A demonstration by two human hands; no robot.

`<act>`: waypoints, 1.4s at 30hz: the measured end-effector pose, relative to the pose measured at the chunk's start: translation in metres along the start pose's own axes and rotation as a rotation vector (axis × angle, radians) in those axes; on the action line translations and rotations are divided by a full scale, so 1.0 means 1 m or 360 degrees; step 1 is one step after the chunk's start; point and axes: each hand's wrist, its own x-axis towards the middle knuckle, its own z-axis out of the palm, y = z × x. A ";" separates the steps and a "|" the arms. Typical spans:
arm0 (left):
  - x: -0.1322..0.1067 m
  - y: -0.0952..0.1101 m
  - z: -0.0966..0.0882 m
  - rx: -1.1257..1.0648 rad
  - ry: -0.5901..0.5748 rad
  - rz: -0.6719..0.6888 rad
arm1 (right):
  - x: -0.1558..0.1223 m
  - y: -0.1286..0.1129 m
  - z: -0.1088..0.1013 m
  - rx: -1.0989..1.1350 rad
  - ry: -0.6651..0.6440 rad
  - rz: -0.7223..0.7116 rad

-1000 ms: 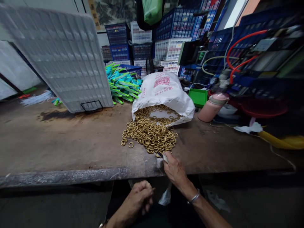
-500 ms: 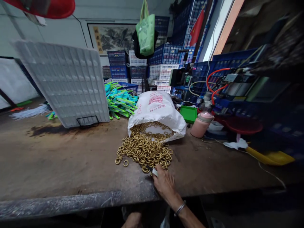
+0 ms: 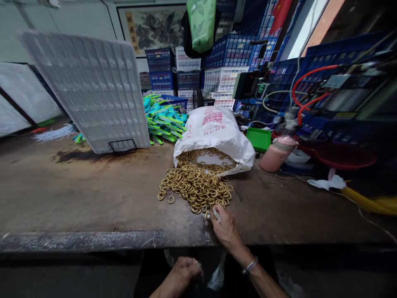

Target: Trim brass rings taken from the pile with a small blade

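A heap of brass-coloured rings (image 3: 201, 186) spills from the mouth of a white sack (image 3: 217, 130) printed in red. At the heap's near edge is my right hand (image 3: 226, 229), its fingers closed in a pinch. A small whitish piece (image 3: 216, 214) shows at the thumb and fingers; whether it is held or wrapped around a finger I cannot tell. One ring lies right at these fingertips. My left hand (image 3: 184, 269) is below the table's front edge, over my lap, with curled fingers. It is somewhat blurred, and whatever it may hold is hidden.
A pale ribbed panel (image 3: 89, 95) stands on the wooden table (image 3: 102, 198) at left, beside a pile of green and turquoise pieces (image 3: 164, 120). To the sack's right are a green tray (image 3: 259, 139), a pink bottle (image 3: 277, 153) and a machine with red hoses (image 3: 313, 82).
My left hand has come up into view beneath the table edge. The right hand has shifted slightly right along the near edge of the rings. The head view has tilted down.
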 end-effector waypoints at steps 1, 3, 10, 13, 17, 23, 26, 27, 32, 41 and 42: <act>-0.005 0.006 0.003 0.0085 -0.0033 0.0080 | -0.003 -0.001 0.001 0.0093 0.0020 -0.0025; -0.012 0.020 0.008 0.0049 -0.0005 0.0086 | -0.009 -0.006 0.003 0.0251 0.0046 -0.0068; -0.001 0.056 0.018 -0.0102 0.0611 0.0525 | -0.029 -0.043 0.012 0.0611 -0.0001 -0.0111; 0.004 0.060 0.017 -0.0041 0.0646 0.0658 | -0.033 -0.046 0.014 0.0677 -0.0069 -0.0047; 0.004 0.058 0.008 0.0199 0.0749 0.0796 | -0.032 -0.038 0.014 0.0689 -0.0209 -0.0041; 0.000 0.056 -0.002 0.0585 0.0754 0.0943 | -0.025 -0.040 0.004 0.0731 -0.0384 -0.0072; 0.000 0.059 -0.001 0.0532 0.0685 0.0914 | -0.024 -0.044 0.006 0.0779 -0.0468 -0.0077; 0.000 0.060 0.000 0.0459 0.0650 0.0846 | -0.024 -0.044 0.008 0.0819 -0.0472 -0.0043; -0.001 0.059 0.000 -0.0099 0.0239 0.0382 | -0.027 -0.042 0.015 0.1117 -0.0521 0.0181; -0.006 0.065 0.000 -0.0027 0.0212 0.0403 | -0.025 -0.041 0.013 0.1030 -0.0495 0.0087; -0.006 0.064 0.001 0.0049 0.0242 0.0418 | -0.025 -0.041 0.012 0.0970 -0.0480 0.0048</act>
